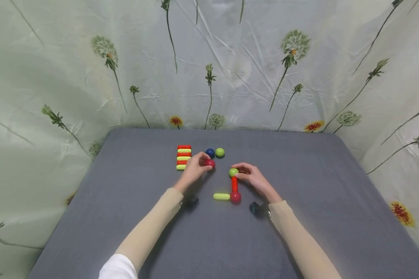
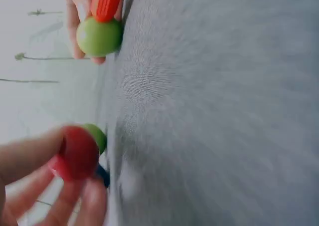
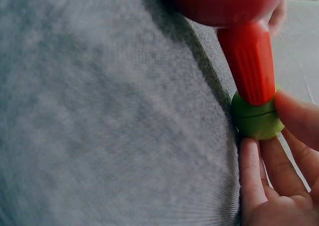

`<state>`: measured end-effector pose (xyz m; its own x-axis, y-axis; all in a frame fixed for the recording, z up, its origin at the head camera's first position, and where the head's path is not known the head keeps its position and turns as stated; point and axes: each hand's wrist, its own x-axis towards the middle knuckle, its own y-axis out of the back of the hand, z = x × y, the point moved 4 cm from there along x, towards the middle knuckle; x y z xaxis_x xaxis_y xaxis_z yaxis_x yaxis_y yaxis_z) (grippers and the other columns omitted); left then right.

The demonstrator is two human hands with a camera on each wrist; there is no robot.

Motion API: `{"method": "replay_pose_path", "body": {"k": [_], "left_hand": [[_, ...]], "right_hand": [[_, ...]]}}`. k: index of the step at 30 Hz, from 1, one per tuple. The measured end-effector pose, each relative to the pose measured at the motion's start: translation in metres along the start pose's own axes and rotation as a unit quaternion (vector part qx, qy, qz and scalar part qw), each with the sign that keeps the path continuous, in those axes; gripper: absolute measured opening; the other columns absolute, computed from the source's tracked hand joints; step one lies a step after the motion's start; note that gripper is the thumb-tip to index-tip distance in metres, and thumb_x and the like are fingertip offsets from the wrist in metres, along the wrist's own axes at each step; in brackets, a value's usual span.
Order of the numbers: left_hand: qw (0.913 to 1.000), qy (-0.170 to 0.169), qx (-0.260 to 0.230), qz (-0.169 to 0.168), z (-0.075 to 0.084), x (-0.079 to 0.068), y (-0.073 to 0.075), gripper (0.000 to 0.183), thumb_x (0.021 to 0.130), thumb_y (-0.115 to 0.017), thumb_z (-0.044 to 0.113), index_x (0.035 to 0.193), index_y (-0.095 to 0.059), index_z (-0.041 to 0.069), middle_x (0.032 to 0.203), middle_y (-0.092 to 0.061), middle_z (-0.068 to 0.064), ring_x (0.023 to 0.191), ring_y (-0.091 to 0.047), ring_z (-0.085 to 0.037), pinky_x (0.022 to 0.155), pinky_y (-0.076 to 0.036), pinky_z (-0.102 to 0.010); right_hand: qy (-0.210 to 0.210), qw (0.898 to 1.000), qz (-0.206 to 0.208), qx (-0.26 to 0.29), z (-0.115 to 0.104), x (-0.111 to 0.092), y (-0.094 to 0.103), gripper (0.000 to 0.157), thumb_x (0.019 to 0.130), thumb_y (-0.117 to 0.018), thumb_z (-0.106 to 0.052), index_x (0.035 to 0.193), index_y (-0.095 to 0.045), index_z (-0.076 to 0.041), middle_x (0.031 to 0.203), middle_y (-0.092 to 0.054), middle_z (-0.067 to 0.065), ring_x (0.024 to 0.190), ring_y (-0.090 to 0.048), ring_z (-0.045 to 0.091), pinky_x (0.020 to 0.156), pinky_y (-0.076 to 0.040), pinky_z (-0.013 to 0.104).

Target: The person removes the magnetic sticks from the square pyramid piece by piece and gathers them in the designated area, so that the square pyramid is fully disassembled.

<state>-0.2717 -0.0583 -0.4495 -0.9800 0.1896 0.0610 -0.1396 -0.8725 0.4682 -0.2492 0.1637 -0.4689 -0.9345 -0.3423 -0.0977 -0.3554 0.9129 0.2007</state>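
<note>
My left hand [image 1: 193,170] pinches a loose red ball [image 2: 79,154] between thumb and fingers, at the middle of the table. To its right my right hand [image 1: 254,179] holds a green ball [image 1: 233,172] at the far end of a joined piece. From that ball a red rod [image 1: 234,184] runs toward me into a second red ball [image 1: 235,197]. A yellow-green rod [image 1: 221,197] sticks out leftward from this corner ball. In the right wrist view, thumb and fingertips grip the green ball, with the red rod meeting it.
Behind my left hand lie a blue ball [image 1: 209,152] and another green ball [image 1: 220,152]. A row of red and yellow-green rods [image 1: 184,150] lies left of them, partly covered by that hand. The grey table [image 1: 300,155] ends at a flowered curtain [image 1: 244,77].
</note>
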Motion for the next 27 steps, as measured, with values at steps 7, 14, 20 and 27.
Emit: {"method": "replay_pose_path", "body": {"k": [7,14,20,27], "left_hand": [[0.9966,0.044,0.020,0.067,-0.008,0.017,-0.004,0.026,0.082,-0.075,0.004,0.097,-0.055,0.001,0.098,-0.060,-0.015,0.084,-0.056,-0.027,0.077,-0.049,-0.036],[0.9972,-0.051,0.054,-0.001,0.005,-0.002,-0.003,0.025,0.085,-0.072,0.006,0.102,-0.055,0.003,0.101,-0.048,-0.011,0.090,-0.052,-0.025,0.078,-0.046,-0.036],[0.9364,-0.172,0.122,-0.281,0.023,-0.043,-0.029,0.031,0.084,-0.068,0.004,0.113,-0.063,0.014,0.105,-0.056,0.002,0.095,-0.053,-0.013,0.084,-0.047,-0.029],[0.9030,-0.212,0.220,-0.302,0.028,-0.056,-0.046,0.036,0.087,-0.063,0.000,0.117,-0.065,0.019,0.100,-0.056,0.006,0.090,-0.052,-0.009,0.081,-0.047,-0.022]], "right_hand": [[-0.002,1.000,-0.001,-0.002,0.000,-0.001,-0.001,0.036,0.095,-0.058,-0.008,0.128,-0.054,0.004,0.127,-0.055,0.020,0.114,-0.051,0.030,0.101,-0.038,0.044],[0.001,1.000,0.000,-0.005,0.000,0.000,0.000,0.035,0.093,-0.061,-0.008,0.126,-0.057,0.003,0.124,-0.058,0.017,0.111,-0.054,0.027,0.097,-0.042,0.036],[0.011,1.000,0.005,0.000,-0.002,-0.001,0.002,0.034,0.092,-0.062,-0.007,0.124,-0.057,0.004,0.122,-0.059,0.018,0.110,-0.055,0.027,0.091,-0.044,0.028],[0.010,1.000,-0.006,0.004,-0.001,0.000,0.000,0.034,0.093,-0.061,-0.007,0.125,-0.057,0.004,0.124,-0.058,0.018,0.110,-0.055,0.027,0.091,-0.045,0.027]]}}
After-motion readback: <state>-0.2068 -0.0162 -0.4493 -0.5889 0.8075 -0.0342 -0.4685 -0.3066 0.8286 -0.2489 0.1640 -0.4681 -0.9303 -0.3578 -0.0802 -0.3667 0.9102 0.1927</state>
